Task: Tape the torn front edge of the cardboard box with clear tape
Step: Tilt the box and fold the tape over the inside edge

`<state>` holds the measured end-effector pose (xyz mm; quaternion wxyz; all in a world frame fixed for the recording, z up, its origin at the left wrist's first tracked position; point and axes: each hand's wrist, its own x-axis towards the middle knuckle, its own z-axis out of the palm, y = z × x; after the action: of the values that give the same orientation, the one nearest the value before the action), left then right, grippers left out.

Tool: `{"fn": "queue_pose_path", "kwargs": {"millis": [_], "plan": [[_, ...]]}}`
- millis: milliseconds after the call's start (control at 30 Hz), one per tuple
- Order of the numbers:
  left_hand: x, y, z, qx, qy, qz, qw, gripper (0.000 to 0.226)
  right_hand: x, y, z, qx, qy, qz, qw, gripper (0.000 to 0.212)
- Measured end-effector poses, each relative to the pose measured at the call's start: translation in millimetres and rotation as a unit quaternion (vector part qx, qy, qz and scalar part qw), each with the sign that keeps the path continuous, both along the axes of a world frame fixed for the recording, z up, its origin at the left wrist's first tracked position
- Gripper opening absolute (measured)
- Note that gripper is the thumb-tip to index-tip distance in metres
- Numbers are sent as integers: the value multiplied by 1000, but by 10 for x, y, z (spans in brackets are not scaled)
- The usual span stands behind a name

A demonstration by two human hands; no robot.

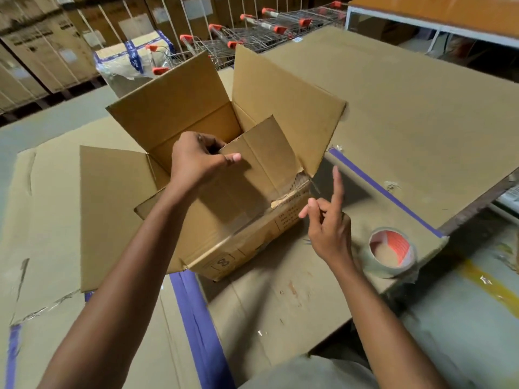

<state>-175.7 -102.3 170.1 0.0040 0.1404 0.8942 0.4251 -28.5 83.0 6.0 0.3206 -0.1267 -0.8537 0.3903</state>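
Observation:
An open brown cardboard box (238, 248) stands on the cardboard-covered table, its flaps spread outward. My left hand (196, 158) grips the top edge of the near front flap (261, 153), thumb outside and fingers inside. A ragged tear (292, 189) shows at the flap's right end, near the box corner, with clear tape glinting along the front edge. My right hand (328, 220) hovers just right of that corner, index finger up, the other fingers loosely curled, holding nothing. The roll of clear tape (393, 251), with an orange-printed core, lies flat on the table to the right of that hand.
Flattened cardboard sheets (393, 113) joined by blue tape strips (196, 313) cover the table. The table edge (421, 279) drops off at the right, close to the roll. Shopping trolleys (252, 35) and stacked cartons (42, 46) stand behind. A white-framed shelf (421, 21) is at the far right.

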Motion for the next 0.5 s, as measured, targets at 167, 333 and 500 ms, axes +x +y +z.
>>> {"fn": "queue_pose_path", "kwargs": {"millis": [167,333,500], "plan": [[0,173,-38,-24,12,13,1000,30,-41,16,-63,106,-154,-22,982,80],[-48,206,-51,-26,5,28,999,36,-29,-39,-37,87,-192,-32,977,93],[-44,215,-75,-25,5,31,999,41,-1,-75,-10,71,-266,-8,961,107]]}}
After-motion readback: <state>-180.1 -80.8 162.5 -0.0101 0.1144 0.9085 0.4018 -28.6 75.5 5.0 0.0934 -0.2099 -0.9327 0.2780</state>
